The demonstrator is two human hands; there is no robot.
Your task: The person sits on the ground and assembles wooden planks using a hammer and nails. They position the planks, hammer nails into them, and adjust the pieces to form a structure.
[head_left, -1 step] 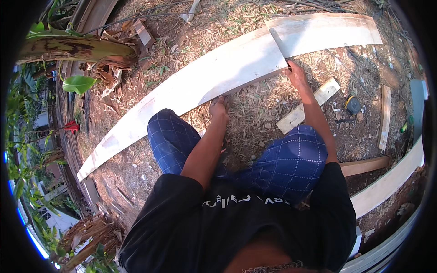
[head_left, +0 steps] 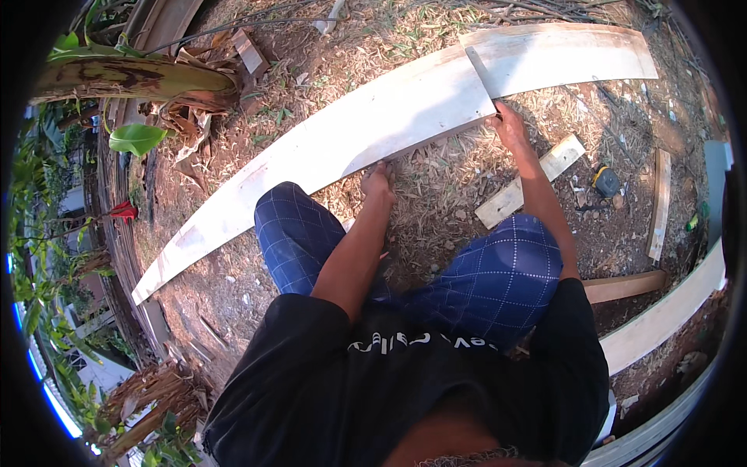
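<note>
Fingers of the right hand (head_left: 510, 124) are wrapped shut on the grip of a hand saw (head_left: 482, 74), whose blade lies across the long pale plank (head_left: 373, 128) and points away toward eleven o'clock. Fingers of the left hand (head_left: 377, 180) are curled against the plank's near edge, though I cannot tell whether they grip it or only press on it. The plank lies flat on the ground (head_left: 436, 194), running from eight o'clock up to two o'clock in front of the crouching person's knees (head_left: 498, 280).

With only dirt and dry litter under it, I'd guess the blade could bind or dig into the ground, and the plank could shift sideways if that left hand lets up. A short offcut board (head_left: 531, 180) and a tape measure (head_left: 605, 180) lie just right of the sawing arm, near enough to be knocked by an elbow or knee. Loose litter underfoot could also let a foot slide mid-stroke.
</note>
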